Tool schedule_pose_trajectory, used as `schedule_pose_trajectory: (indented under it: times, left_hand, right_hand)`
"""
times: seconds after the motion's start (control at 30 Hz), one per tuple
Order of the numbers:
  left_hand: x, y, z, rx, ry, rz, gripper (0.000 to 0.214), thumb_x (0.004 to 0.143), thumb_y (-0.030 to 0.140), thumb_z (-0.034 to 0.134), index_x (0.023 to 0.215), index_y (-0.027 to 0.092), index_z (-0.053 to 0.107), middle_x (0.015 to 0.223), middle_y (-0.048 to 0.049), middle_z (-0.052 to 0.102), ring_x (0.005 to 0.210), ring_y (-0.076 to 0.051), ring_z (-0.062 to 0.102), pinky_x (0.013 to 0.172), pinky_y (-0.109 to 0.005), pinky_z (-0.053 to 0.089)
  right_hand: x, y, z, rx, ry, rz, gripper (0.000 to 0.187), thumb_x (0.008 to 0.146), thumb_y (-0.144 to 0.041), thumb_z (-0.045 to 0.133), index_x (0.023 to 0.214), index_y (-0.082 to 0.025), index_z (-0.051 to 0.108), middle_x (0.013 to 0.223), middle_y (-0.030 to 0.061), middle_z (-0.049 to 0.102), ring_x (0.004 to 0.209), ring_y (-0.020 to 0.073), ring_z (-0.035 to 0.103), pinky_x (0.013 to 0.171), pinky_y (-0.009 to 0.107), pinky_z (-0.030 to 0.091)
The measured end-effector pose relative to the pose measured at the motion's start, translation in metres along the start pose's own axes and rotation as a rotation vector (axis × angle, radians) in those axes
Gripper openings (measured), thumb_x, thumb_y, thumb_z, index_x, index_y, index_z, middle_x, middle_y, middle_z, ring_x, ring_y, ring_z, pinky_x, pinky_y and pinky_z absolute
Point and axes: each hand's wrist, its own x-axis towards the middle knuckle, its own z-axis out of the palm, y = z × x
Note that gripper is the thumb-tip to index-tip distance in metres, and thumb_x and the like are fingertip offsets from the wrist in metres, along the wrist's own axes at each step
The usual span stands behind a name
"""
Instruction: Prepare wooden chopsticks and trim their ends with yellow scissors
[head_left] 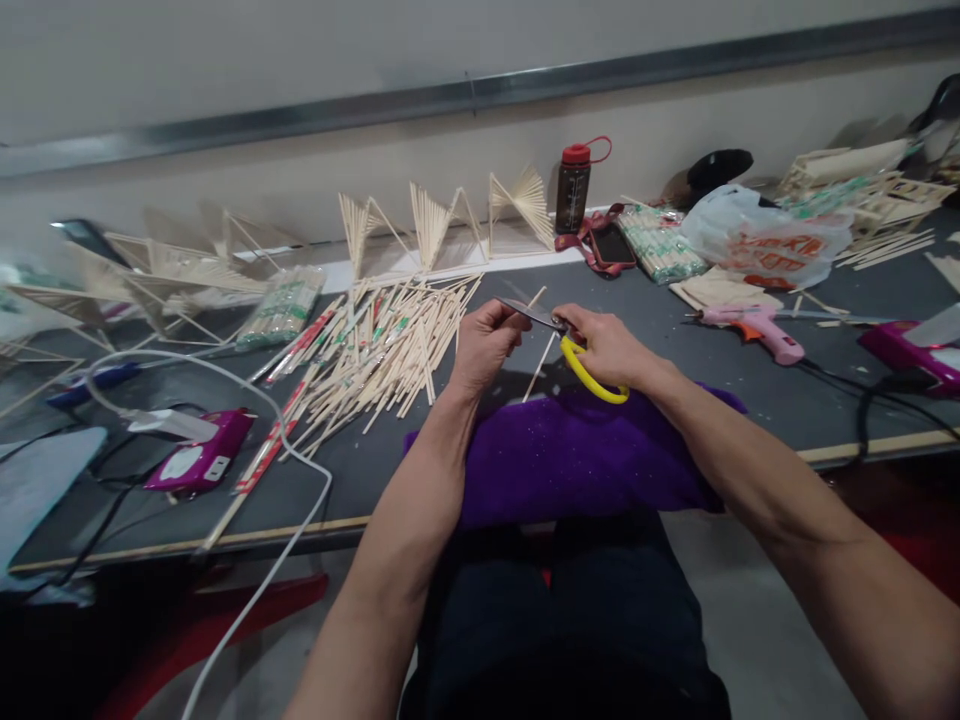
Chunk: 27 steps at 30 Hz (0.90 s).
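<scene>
Scissors at a thin stick, above a purple cloth

Just beyond the purple cloth, which is draped at the table edge, the yellow-handled scissors are gripped in the right hand, fingers wrapped at the handles; the left hand is curled closed by the blades, seemingly on a thin stick whose end shows there; trimming appears to be the step in hand; for the next move, a steady pinch and fingers kept off the cutting edges are called for.

A loose stick is seen between blades and cloth, where it could be caught; left of and beyond the cloth, a stick pile is spread near the left hand, so elbow room there is limited; farther left, a white cable is looped; right of the cloth, a pink glue gun is laid; well beyond it, a red-capped bottle is stood beside fanned stick models.
</scene>
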Motion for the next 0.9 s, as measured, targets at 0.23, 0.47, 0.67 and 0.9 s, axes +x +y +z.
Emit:
schedule_pose_trajectory:
  times: [0.23, 0.47, 0.67, 0.9]
  left_hand:
    - [0.0013, 0.0018, 0.001, -0.087, 0.006, -0.024, 0.008, 0.067, 0.02, 0.067, 0.074, 0.018, 0.063, 0.057, 0.003, 0.056, 0.049, -0.007, 0.049, 0.045, -0.021, 0.038]
    - [0.0001, 0.0012, -0.0008, -0.067, 0.034, -0.012, 0.008, 0.068, 0.023, 0.066, 0.073, 0.017, 0.063, 0.056, 0.004, 0.055, 0.044, -0.005, 0.041, 0.043, -0.019, 0.031]
    - [-0.0011, 0.0024, -0.0021, -0.018, -0.009, -0.032, 0.01, 0.072, 0.024, 0.061, 0.067, 0.016, 0.064, 0.048, 0.0041, 0.049, 0.041, -0.005, 0.037, 0.041, -0.019, 0.026]
    - [-0.0009, 0.0058, -0.0021, 0.008, -0.012, -0.029, 0.006, 0.07, 0.021, 0.06, 0.068, 0.017, 0.064, 0.049, 0.0047, 0.049, 0.043, -0.005, 0.039, 0.042, -0.019, 0.029]
  right_hand:
    - [0.0014, 0.0006, 0.0017, -0.003, 0.03, -0.004, 0.038, 0.073, -0.021, 0.051, 0.111, -0.022, 0.051, 0.081, 0.0037, 0.06, 0.064, 0.0161, 0.049, 0.061, 0.029, 0.035]
    - [0.0016, -0.0025, 0.0018, 0.019, 0.026, 0.016, 0.049, 0.072, -0.04, 0.061, 0.116, -0.023, 0.049, 0.094, 0.0035, 0.061, 0.072, 0.0168, 0.053, 0.063, 0.029, 0.037]
    - [0.0, -0.0023, -0.0038, 0.018, -0.012, 0.005, 0.06, 0.069, -0.049, 0.065, 0.12, -0.024, 0.046, 0.103, 0.0059, 0.06, 0.079, 0.0198, 0.056, 0.067, 0.033, 0.041]
    - [0.0, -0.0009, -0.0038, 0.039, -0.011, -0.021, 0.055, 0.071, -0.048, 0.063, 0.118, -0.023, 0.047, 0.098, 0.0061, 0.06, 0.077, 0.0192, 0.054, 0.067, 0.033, 0.04]
